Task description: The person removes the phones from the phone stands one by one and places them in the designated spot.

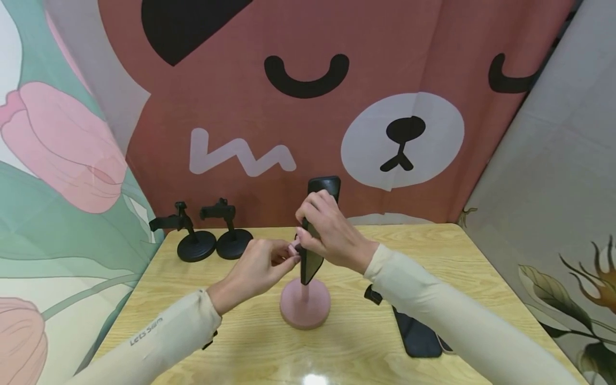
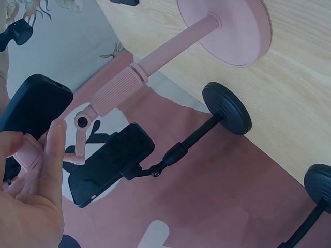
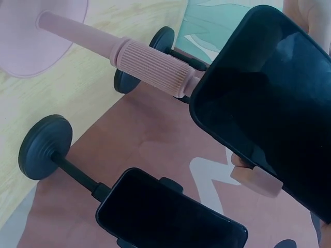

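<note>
A pink phone stand (image 1: 305, 305) stands upright on the table. My right hand (image 1: 334, 232) grips a dark smartphone (image 3: 269, 98), its screen facing the right wrist camera, at the top of this stand. With thumb and fingers my left hand (image 1: 260, 264) pinches the stand's pink clamp (image 2: 30, 154) at the phone's side edge. One pink clamp jaw shows over the phone's long edge in the right wrist view. The ribbed collar (image 2: 119, 90) and jointed arm of the stand lie between base and clamp.
Behind, a black stand (image 3: 46, 147) carries another phone (image 3: 170, 212). Two black phone stands (image 1: 196, 246) without phones are at the table's back left. More phones (image 1: 417, 334) lie at the right, partly under my right sleeve. Printed cloths hang behind and beside the table.
</note>
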{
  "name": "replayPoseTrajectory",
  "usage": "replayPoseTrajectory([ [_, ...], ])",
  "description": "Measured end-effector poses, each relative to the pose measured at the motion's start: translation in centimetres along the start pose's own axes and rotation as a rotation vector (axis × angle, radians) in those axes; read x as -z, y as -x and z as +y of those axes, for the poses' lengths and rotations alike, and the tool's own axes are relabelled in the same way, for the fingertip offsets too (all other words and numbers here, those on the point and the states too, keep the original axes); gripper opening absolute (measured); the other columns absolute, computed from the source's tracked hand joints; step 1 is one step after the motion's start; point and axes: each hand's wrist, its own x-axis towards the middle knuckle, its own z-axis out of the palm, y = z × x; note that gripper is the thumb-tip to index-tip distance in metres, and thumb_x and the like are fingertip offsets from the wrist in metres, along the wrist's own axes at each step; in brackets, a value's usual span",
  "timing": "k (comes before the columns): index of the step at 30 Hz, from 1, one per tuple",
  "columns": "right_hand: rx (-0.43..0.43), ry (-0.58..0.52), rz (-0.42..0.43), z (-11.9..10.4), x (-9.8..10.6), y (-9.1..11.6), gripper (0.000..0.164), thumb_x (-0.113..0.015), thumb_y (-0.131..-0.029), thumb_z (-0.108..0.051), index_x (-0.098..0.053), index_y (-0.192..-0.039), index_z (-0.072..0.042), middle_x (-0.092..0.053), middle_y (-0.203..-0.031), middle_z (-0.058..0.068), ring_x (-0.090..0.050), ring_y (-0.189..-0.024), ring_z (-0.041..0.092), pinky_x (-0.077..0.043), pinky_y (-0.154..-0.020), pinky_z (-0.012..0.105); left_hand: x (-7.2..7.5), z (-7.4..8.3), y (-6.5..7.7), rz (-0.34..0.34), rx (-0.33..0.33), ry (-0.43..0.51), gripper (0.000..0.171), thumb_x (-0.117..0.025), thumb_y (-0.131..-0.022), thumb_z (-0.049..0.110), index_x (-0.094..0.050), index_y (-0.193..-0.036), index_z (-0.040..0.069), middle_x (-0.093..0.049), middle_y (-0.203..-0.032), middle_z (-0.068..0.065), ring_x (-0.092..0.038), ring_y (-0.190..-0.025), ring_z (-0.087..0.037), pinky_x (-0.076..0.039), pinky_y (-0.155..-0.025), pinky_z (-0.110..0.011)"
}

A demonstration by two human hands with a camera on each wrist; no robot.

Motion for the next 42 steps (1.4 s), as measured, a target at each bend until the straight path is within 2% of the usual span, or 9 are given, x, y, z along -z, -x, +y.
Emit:
replayPoseTrajectory([
  [7, 0.035, -0.048, 0.013, -0.5, -0.1, -0.1, 0.009, -0.049, -0.093, -0.015, -0.051, -0.095, -0.007, -0.049, -0.091, 0.005, -0.041, -0.092, 0.023, -0.035, -0.085, 0.039, -0.1, 0.0, 0.1, 0.009, 0.003, 0.004, 0.004, -0.073, -0.093, 0.013, -0.077, -0.092, 0.011, -0.076, -0.081, 0.001, -0.068, -0.066, 0.001, -0.055, -0.060, -0.016],
  [12, 0.051, -0.041, 0.018, -1.1, 0.1, -0.2, 0.007, -0.051, -0.092, -0.014, -0.052, -0.095, -0.008, -0.050, -0.091, 0.005, -0.042, -0.092, 0.022, -0.036, -0.085, 0.039, -0.1, -0.1, 0.2, 0.007, 0.002, 0.007, 0.005, -0.072, -0.093, 0.011, -0.076, -0.094, 0.012, -0.077, -0.082, 0.001, -0.068, -0.067, 0.001, -0.055, -0.061, -0.016],
  [21, 0.003, -0.010, -0.014, -1.8, 1.5, 0.4, 0.011, -0.053, -0.094, -0.018, -0.053, -0.096, -0.008, -0.051, -0.093, 0.005, -0.042, -0.093, 0.021, -0.035, -0.083, 0.039, -0.3, 0.1, 0.2, 0.020, 0.012, -0.014, 0.007, -0.073, -0.094, 0.017, -0.078, -0.097, 0.013, -0.077, -0.085, 0.001, -0.067, -0.067, 0.001, -0.054, -0.060, -0.016],
  [30, -0.031, 0.035, -0.024, -1.5, 2.7, 1.5, 0.008, -0.059, -0.091, -0.014, -0.056, -0.096, -0.008, -0.053, -0.094, 0.004, -0.043, -0.093, 0.020, -0.035, -0.081, 0.039, -0.4, 0.1, 0.3, 0.016, 0.039, -0.003, 0.007, -0.074, -0.094, 0.017, -0.078, -0.096, 0.012, -0.078, -0.088, 0.000, -0.069, -0.071, -0.002, -0.056, -0.062, -0.016],
  [33, -0.047, 0.042, -0.027, -1.4, 3.0, 2.0, 0.008, -0.058, -0.092, -0.015, -0.057, -0.096, -0.008, -0.053, -0.093, 0.004, -0.042, -0.093, 0.019, -0.034, -0.080, 0.038, -0.5, 0.1, 0.3, 0.022, 0.061, 0.001, 0.007, -0.074, -0.094, 0.018, -0.077, -0.096, 0.012, -0.078, -0.088, 0.000, -0.068, -0.070, -0.001, -0.056, -0.062, -0.017],
  [38, -0.060, 0.052, -0.021, -1.1, 3.6, 2.8, 0.010, -0.055, -0.095, -0.018, -0.057, -0.095, -0.008, -0.053, -0.093, 0.004, -0.042, -0.091, 0.019, -0.033, -0.079, 0.037, -1.0, 0.4, 0.6, 0.062, 0.144, 0.040, 0.007, -0.073, -0.094, 0.020, -0.075, -0.096, 0.014, -0.076, -0.085, 0.002, -0.067, -0.069, 0.000, -0.056, -0.063, -0.018],
  [42, -0.069, 0.051, -0.004, -0.7, 3.8, 3.5, 0.021, -0.049, -0.102, -0.027, -0.056, -0.095, -0.008, -0.053, -0.092, 0.003, -0.042, -0.090, 0.018, -0.033, -0.079, 0.036, -1.6, 0.5, 0.9, 0.096, 0.182, 0.083, 0.006, -0.073, -0.094, 0.018, -0.073, -0.098, 0.013, -0.075, -0.084, 0.000, -0.067, -0.068, -0.004, -0.055, -0.062, -0.020],
])
